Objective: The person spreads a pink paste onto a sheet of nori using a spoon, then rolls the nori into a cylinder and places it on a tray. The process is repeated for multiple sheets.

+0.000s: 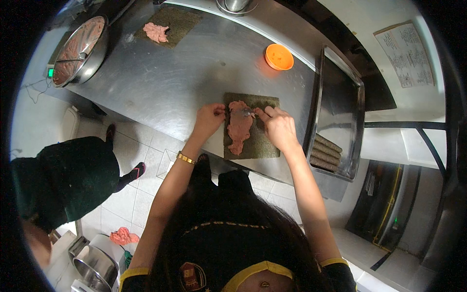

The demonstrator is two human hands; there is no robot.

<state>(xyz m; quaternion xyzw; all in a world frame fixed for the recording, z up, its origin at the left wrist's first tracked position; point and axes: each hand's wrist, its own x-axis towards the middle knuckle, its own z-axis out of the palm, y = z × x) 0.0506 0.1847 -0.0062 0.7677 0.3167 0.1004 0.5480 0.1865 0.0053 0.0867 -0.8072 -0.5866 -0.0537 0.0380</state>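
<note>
In front of me a dark green seaweed sheet (pixel 265 141) lies on the steel table. A long strip of pink minced meat paste (pixel 238 127) covers its left part. My left hand (pixel 211 118) is closed, its fingertips pinching the sheet's left edge. Over the sheet's right part, my right hand (pixel 278 127) is closed around a small metal spreading tool (pixel 246 112). The tool's flat grey end rests on the upper part of the paste; its handle is mostly hidden by my fingers.
Far left, another seaweed sheet (pixel 182 24) bears a paste lump (pixel 156 32). A steel bowl (pixel 99 51) of paste stands at the left edge. An orange bowl (pixel 279 57) sits far right. Rolled seaweed logs (pixel 325 153) lie in a metal tray (pixel 359 121). Another person (pixel 73 177) stands left.
</note>
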